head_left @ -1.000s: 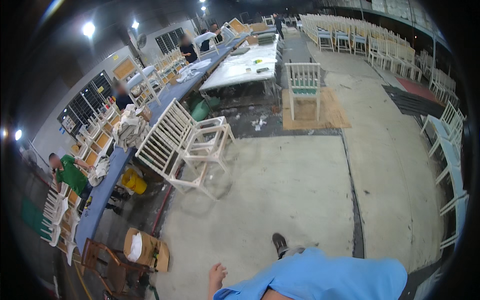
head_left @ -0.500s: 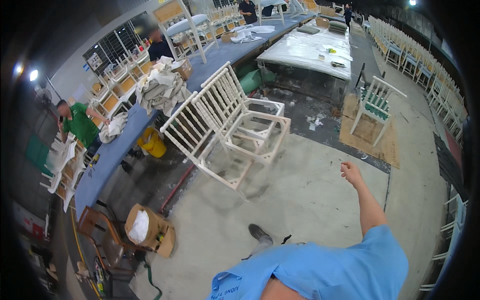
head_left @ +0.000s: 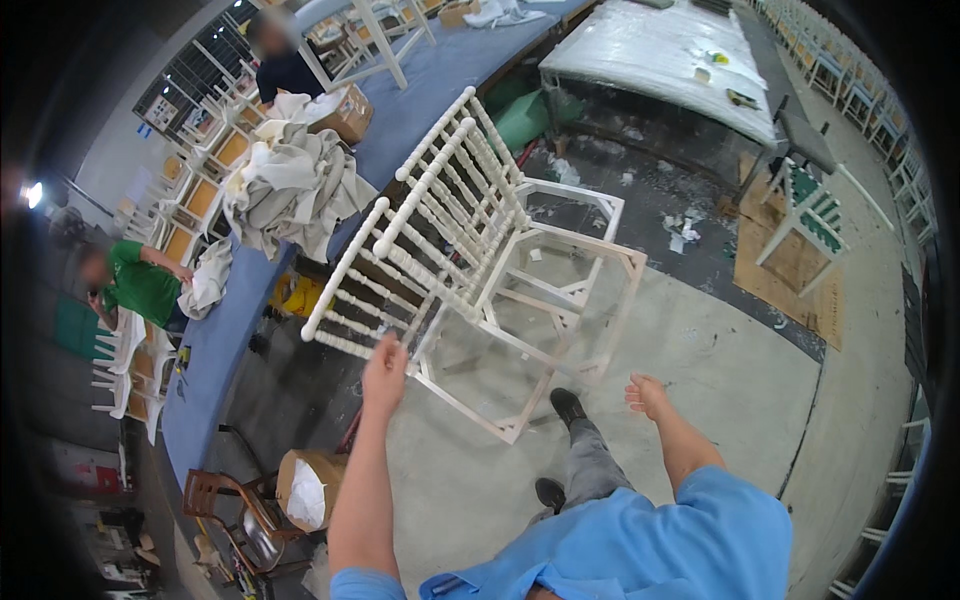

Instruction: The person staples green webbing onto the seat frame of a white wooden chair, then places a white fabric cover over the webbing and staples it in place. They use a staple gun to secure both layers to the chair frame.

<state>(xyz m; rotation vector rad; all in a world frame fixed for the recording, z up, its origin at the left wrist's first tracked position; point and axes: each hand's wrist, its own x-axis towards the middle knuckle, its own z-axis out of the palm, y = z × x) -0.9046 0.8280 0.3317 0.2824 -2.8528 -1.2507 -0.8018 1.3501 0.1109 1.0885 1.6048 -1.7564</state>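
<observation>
White chair frames with turned spindle backs and no seat panels stand close together on the floor before me. My left hand is at the side post of the nearest frame's back, its fingers closed around that post as far as I can see. Part of the grip is hidden behind the hand itself. My right hand hangs in the air to the right of the pale seat frame, not touching it. Its fingers are loosely extended and hold nothing.
A long blue-covered table runs along the left with a heap of pale cloth. A person in green stands beyond it. At the left front are a wooden armchair and a cardboard drum. A plastic-covered table stands ahead.
My left hand has come into view and reached the nearest chair frame. The chair frames appear closer. My right hand is lower and further left in the view.
</observation>
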